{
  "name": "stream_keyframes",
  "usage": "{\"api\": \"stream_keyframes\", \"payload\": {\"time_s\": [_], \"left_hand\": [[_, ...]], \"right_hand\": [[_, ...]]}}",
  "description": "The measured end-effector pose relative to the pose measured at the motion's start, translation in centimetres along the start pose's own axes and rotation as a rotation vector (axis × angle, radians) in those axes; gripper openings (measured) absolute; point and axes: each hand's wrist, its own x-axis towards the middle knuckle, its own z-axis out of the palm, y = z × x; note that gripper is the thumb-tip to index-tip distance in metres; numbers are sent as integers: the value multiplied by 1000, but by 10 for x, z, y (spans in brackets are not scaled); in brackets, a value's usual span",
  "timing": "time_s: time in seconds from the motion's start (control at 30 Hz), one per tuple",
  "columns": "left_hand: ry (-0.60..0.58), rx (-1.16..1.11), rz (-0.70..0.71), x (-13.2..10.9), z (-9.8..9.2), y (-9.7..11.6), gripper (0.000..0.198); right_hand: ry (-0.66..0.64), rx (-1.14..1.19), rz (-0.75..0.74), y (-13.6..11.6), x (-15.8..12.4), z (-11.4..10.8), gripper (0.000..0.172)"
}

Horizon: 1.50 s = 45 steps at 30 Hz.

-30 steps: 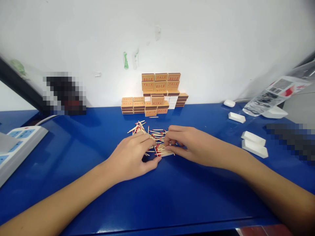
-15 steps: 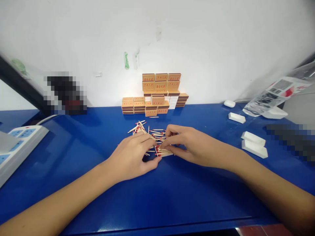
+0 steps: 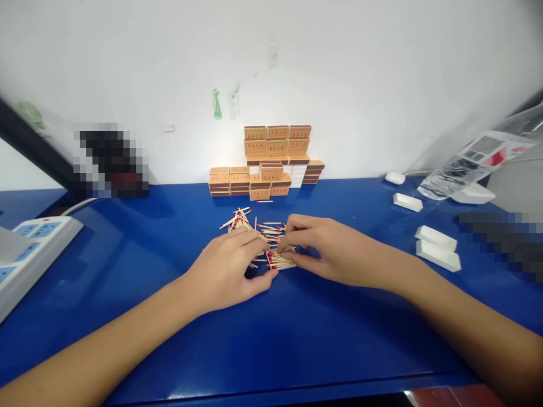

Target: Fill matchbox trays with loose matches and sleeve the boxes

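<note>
In front of me a small white matchbox tray [image 3: 292,267] lies on the blue tabletop, filled with red-headed matches [image 3: 280,260]. My left hand [image 3: 229,265] grips the tray's left end, thumb at the near corner and index finger at the far one. Curled over the right part of the tray, my right hand [image 3: 316,246] has its fingers closed on matches. How many it holds is hidden. A loose heap of matches [image 3: 240,219] spreads behind both hands, partly covered by them.
Closed matchboxes [image 3: 278,148] are stacked against the wall, with a single match [image 3: 264,201] before them. White empty trays [image 3: 439,255] lie at right, near a clear plastic bottle [image 3: 452,164]. A power strip [image 3: 46,243] stands at left.
My right fingers have shifted very slightly over the tray of matches. My left hand keeps its grip, and the picture has drifted a touch.
</note>
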Motion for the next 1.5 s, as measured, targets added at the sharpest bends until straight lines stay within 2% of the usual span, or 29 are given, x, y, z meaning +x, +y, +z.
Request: {"api": "stream_keyframes", "payload": {"time_s": [0.53,0.7,1.23,1.37,1.5], "left_hand": [[-9,0,-6,0,0,1,14],[-10,7,-3,0,-1,1,13],[-8,10,0,0,-1,1,15],[-11,7,-6,0,0,1,16],[-20,-20,-22,0,0,0,14]], "right_hand": [[-6,-45,47,-1,0,2,15],[-13,-38,54,-3,-1,1,10],[-23,-24,5,-3,0,-1,18],[17,2,-3,-5,0,0,17],[-33,65,-57,-11,-1,1,24]]}}
